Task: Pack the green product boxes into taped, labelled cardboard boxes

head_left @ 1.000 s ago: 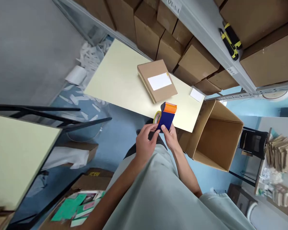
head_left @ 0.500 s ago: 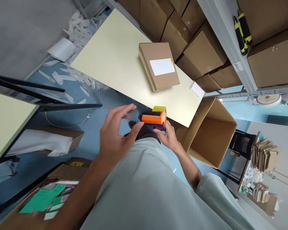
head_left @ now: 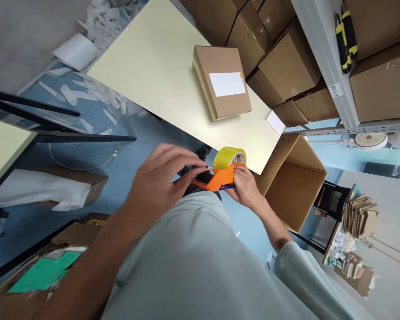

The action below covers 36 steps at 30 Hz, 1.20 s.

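My right hand (head_left: 246,186) is wrapped round an orange tape dispenser (head_left: 217,179) with a dark roller part and a blue edge. A roll of yellow packing tape (head_left: 224,158) sits on the dispenser, its side turned up to show a printed core. At the dispenser's front end, my left hand (head_left: 163,178) pinches with thumb and fingertips where a small pale edge of tape shows. Beyond both hands, a closed cardboard box (head_left: 228,104) with a white label (head_left: 227,84) lies on the cream table (head_left: 146,62), touched by neither hand.
An open, deep carton (head_left: 295,195) stands right of the table. Stacked cartons (head_left: 288,66) and a metal shelf (head_left: 320,49) with two yellow-black cutters (head_left: 346,42) are behind. White scraps (head_left: 103,22) litter the floor. A second table's corner (head_left: 6,146) juts in at left.
My left hand has come in from the left and closed its fingertips at the dispenser's front. The right hand has turned the dispenser, so the yellow roll shows more fully.
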Tool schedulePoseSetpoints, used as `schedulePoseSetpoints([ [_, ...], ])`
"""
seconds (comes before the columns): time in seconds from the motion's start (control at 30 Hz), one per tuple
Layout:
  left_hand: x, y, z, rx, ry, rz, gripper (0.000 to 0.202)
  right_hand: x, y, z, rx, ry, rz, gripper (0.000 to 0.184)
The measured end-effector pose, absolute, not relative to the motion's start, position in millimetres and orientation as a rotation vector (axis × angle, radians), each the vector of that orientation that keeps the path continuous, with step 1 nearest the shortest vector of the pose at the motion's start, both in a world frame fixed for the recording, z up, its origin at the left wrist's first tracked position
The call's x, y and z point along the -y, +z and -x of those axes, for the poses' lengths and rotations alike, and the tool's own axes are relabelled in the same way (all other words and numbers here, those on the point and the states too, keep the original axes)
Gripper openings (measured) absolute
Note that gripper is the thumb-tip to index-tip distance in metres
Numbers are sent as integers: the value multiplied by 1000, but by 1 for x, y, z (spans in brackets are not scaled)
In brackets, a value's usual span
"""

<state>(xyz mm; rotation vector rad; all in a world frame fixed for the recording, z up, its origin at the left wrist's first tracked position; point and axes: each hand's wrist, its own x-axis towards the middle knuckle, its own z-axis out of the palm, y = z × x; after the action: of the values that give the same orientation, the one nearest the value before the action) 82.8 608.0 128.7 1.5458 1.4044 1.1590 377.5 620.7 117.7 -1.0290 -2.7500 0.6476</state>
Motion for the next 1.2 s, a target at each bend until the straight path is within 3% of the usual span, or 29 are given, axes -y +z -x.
schedulePoseSetpoints([
  [0.3,-627,51,-113,-1466,1136,-1335,30,-625,98,-402,2868,728,1420,40],
  [0.5,-671,-14,-96,-1624,1133,-1156,22,-623,84,-460,2876,679,1927,43],
  [0.8,-746,-104,-120,-1537,1012,-931,12,-657,9,-469,2739,359,2123,44],
  [0.97,-766,-123,-134,-1553,1090,-901,16,-660,-13,-460,2651,314,2207,42],
  [1.2,-776,-113,-169,-1626,1177,-692,24,-657,-19,-446,2692,293,2340,33],
])
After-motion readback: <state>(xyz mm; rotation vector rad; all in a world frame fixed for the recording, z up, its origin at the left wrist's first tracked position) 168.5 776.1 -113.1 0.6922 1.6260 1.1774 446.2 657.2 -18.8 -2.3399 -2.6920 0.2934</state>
